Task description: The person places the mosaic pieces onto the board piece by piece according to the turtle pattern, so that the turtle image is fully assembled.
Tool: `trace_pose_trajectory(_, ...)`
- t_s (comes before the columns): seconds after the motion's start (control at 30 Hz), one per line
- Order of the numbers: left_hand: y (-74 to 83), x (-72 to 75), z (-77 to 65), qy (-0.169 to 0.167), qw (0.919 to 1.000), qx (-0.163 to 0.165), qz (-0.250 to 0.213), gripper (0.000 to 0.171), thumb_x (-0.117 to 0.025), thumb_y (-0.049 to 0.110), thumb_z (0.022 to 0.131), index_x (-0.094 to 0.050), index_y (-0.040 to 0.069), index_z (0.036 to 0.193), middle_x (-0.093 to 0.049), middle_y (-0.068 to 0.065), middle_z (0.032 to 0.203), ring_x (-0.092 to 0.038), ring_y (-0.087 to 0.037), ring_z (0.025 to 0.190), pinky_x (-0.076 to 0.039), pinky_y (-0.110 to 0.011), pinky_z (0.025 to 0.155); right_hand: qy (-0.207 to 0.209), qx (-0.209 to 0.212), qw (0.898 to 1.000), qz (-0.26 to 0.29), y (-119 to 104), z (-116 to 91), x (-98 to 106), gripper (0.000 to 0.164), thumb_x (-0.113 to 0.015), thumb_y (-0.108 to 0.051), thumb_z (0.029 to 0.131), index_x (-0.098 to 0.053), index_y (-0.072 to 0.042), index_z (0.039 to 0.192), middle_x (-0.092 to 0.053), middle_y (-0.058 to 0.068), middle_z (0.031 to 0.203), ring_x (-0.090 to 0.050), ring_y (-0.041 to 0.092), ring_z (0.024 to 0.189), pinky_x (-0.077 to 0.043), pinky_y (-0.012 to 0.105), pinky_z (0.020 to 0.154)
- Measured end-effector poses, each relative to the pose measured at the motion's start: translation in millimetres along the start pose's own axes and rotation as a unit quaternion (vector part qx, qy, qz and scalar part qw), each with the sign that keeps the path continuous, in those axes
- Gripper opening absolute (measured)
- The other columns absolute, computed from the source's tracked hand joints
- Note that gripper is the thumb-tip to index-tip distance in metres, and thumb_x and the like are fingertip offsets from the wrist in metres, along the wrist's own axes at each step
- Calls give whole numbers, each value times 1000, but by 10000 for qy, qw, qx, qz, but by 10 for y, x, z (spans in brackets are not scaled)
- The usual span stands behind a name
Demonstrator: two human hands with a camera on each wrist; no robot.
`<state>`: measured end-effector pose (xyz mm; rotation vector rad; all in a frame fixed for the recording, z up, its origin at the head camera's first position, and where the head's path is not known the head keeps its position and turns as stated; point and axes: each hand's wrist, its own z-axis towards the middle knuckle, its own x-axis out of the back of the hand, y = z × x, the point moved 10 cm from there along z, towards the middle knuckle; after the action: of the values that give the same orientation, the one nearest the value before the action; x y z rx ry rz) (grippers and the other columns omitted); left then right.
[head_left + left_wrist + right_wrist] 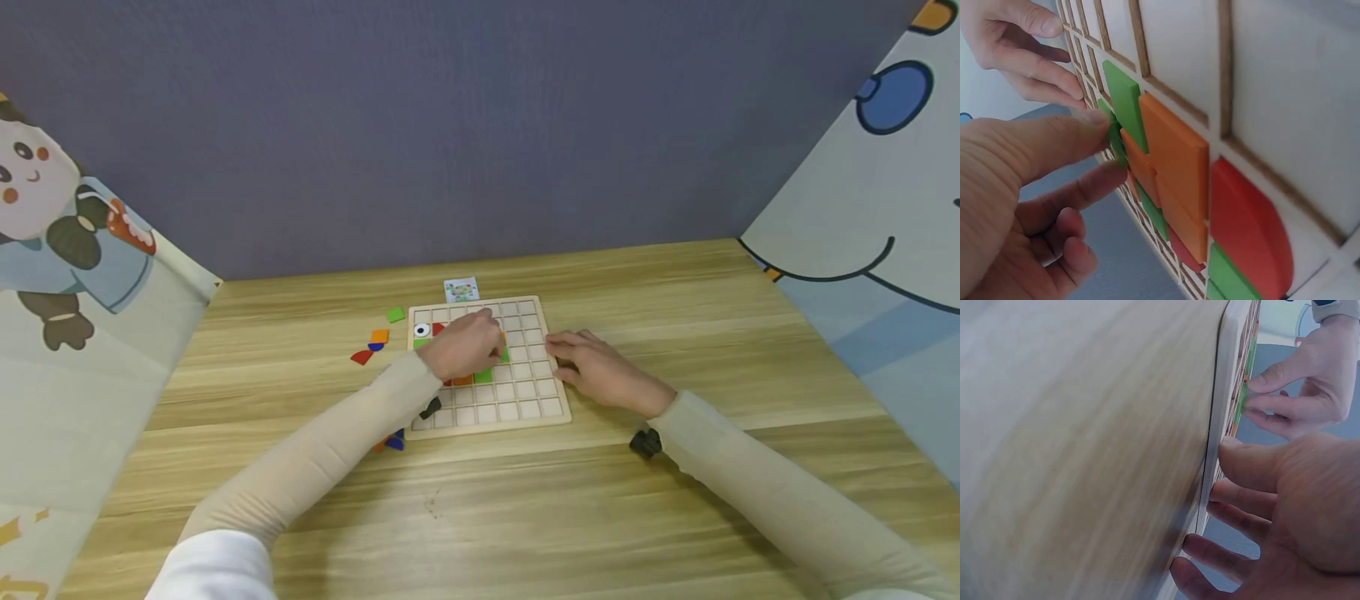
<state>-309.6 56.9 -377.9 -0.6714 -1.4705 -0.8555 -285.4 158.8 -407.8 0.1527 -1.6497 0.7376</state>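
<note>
My left hand (463, 346) reaches over the wooden grid board (529, 392). In the left wrist view its thumb and index finger pinch a green tile (1115, 139) at the board's surface. Beside that tile sit another green tile (1124, 94), an orange tile (1175, 156) and a red rounded piece (1249, 228). A white eye tile (422, 330) fills a far-left cell. My right hand (603, 375) touches the board's right edge, thumb and fingertips on the rim (1210, 450), fingers spread and loosely bent. My left forearm and hand hide part of the board.
A small picture card (461, 290) lies behind the board. Left of it are a loose green square (395, 315), an orange square (379, 336) and a red quarter-round (362, 357). Blue pieces (395, 442) lie by the near-left corner. A dark panel (480, 133) rises behind the table.
</note>
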Motion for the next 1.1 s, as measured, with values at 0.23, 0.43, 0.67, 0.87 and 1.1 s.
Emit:
trace_pose_trajectory(0.23, -47, 60, -123, 18, 9999, -102, 55, 7, -71, 14, 85, -78, 14, 84, -66, 3, 81, -49, -13, 75, -44, -26, 72, -68, -77, 9999, 68, 6, 24, -19, 51, -60, -20, 95, -44, -1, 139, -38, 10, 145, -35, 31, 130, -24, 49, 107)
trace_pose_trajectory(0.43, -254, 298, -465, 401, 9979, 48, -509, 13, -72, 14, 85, -76, 9, 96, -67, -3, 91, -56, -18, 87, -41, -36, 96, 3, -35, 10000, 77, -6, 22, -5, 51, -61, -18, 94, -44, 1, 138, -39, 12, 144, -36, 32, 129, -29, 49, 105)
trace_pose_trajectory(0.67, -520, 365, -1080, 560, 9939, 310, -897, 19, -74, 16, 84, -75, 12, 102, -64, 0, 99, -52, -15, 95, -46, -34, 88, -22, -63, 10000, 15, 9, 26, -10, 51, -60, -19, 94, -44, 0, 138, -38, 12, 145, -35, 32, 130, -28, 50, 105)
trace_pose_trajectory(0.87, -566, 212, -1601, 553, 9913, 241, -1166, 24, -76, 19, 81, -75, 15, 105, -61, 9, 100, -51, -9, 97, -43, -33, 94, -58, -102, 9999, 84, 10, 14, -13, 52, -60, -19, 94, -43, 0, 139, -37, 12, 146, -34, 32, 130, -29, 49, 105)
trace_pose_trajectory(1.1, -513, 23, -1976, 293, 9856, 310, -1634, 26, -78, 19, 79, -75, 23, 105, -58, 16, 102, -48, -5, 95, -48, -22, 78, -37, -56, 10000, 66, 9, 5, -16, 51, -61, -19, 94, -44, 0, 138, -37, 12, 145, -33, 34, 131, -20, 51, 108)
